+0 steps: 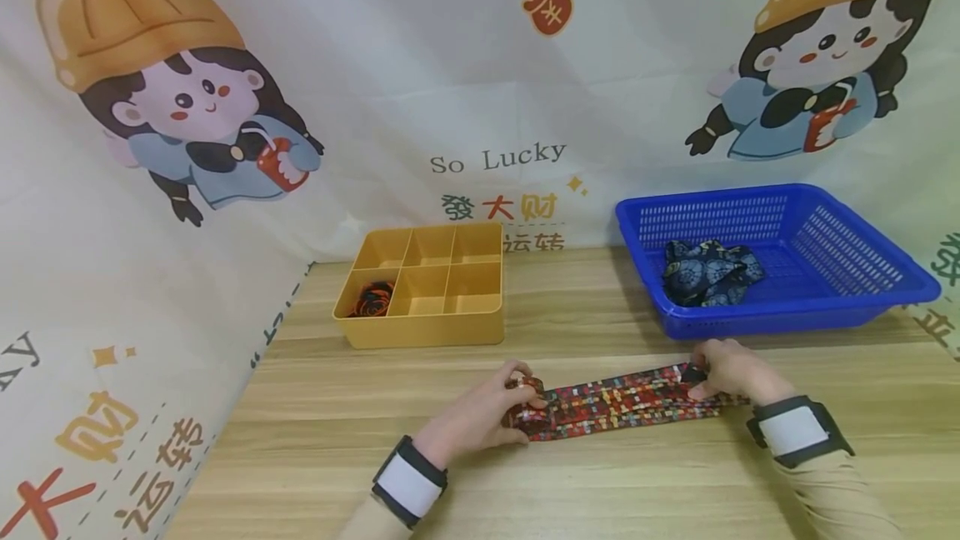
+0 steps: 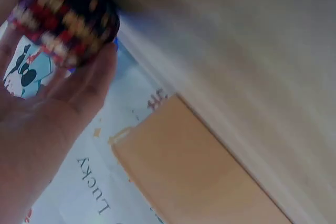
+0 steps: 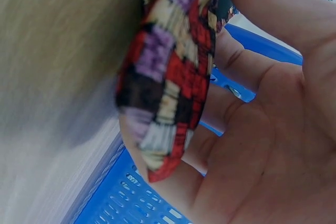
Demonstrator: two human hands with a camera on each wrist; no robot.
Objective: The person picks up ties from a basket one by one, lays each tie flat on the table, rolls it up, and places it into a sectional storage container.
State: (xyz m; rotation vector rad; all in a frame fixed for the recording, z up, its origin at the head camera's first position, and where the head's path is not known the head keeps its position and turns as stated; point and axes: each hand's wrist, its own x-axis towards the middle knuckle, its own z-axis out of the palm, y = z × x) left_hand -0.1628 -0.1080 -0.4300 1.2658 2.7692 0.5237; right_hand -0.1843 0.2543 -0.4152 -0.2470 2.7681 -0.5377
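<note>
A red, multicoloured patterned tie (image 1: 615, 402) lies stretched across the wooden table (image 1: 585, 482) near its front. My left hand (image 1: 491, 415) grips the rolled-up left end (image 2: 65, 17) of the tie, fingers curled round the roll. My right hand (image 1: 723, 371) pinches the tie's other end (image 3: 168, 85) and holds it down on the table. A yellow divided box (image 1: 423, 286) stands behind the left hand, with a dark rolled tie (image 1: 372, 298) in its front left compartment. A blue basket (image 1: 772, 261) behind the right hand holds a dark blue patterned tie (image 1: 708, 272).
A printed cartoon cloth (image 1: 465, 90) hangs as a backdrop behind the table and drapes down at the left side. The yellow box (image 2: 189, 166) shows close by in the left wrist view. The basket's blue wall (image 3: 136, 198) fills the bottom of the right wrist view.
</note>
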